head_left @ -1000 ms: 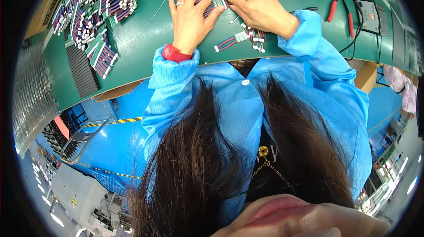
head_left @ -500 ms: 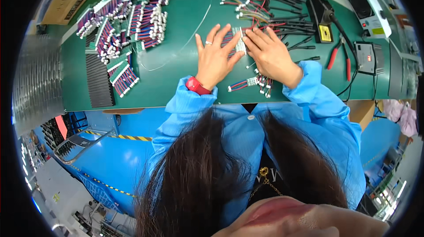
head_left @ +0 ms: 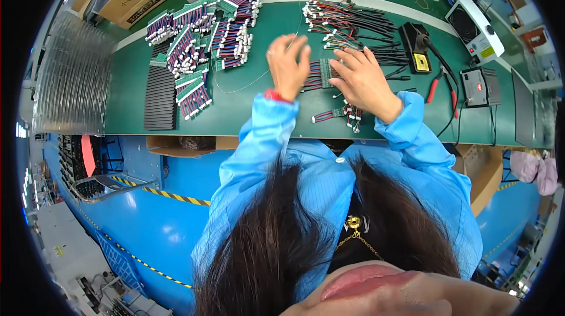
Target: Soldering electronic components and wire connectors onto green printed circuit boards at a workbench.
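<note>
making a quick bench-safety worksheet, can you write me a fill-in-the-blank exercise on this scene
1. The wristband below the left hand is coloured ____.
2. The right hand is at a strip of circuit boards coloured ____.
3. From the wearer's side, the pliers lie to the ____ of the right hand.
4. The jacket sleeves are coloured light ____.

Missing words: red; green; right; blue

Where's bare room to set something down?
Bare tabletop lies between the wired boards and left sleeve, short of the thin wire, and beyond the left hand, between boards and wire. Crowded around the right hand: green board, small leads, cables.
</note>
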The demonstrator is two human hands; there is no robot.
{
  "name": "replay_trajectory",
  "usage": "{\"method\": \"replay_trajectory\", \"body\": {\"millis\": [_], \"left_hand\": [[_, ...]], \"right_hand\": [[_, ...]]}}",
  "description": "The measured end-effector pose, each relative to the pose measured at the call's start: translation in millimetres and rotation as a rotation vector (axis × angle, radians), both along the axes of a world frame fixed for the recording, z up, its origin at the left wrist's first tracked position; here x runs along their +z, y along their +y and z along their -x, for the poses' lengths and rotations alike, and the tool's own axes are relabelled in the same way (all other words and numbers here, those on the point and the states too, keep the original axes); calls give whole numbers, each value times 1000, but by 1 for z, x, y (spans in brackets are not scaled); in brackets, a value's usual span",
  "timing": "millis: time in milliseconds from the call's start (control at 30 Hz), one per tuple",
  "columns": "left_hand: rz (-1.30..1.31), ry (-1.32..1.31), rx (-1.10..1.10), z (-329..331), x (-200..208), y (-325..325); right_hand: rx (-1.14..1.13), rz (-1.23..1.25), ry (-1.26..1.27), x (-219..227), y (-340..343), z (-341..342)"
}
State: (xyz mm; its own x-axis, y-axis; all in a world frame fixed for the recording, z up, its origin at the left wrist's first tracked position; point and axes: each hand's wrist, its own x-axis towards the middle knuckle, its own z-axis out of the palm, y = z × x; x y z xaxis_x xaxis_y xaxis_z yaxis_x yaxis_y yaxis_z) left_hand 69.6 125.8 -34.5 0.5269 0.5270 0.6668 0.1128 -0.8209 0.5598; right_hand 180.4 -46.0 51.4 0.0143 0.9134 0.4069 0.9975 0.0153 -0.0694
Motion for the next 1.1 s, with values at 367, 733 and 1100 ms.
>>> {"method": "replay_trajectory", "body": {"millis": [367, 733, 1100], "left_hand": [[-156, 354, 600, -11, -7, 67], [-222, 199, -9, 137, 9, -76], [1, 16, 2, 142, 42, -141]], "right_hand": [[-26, 55, 1064, 6, -19, 34], [85, -102, 1570, -26, 6, 69], [195, -118, 1443, -20, -61, 112]]}}
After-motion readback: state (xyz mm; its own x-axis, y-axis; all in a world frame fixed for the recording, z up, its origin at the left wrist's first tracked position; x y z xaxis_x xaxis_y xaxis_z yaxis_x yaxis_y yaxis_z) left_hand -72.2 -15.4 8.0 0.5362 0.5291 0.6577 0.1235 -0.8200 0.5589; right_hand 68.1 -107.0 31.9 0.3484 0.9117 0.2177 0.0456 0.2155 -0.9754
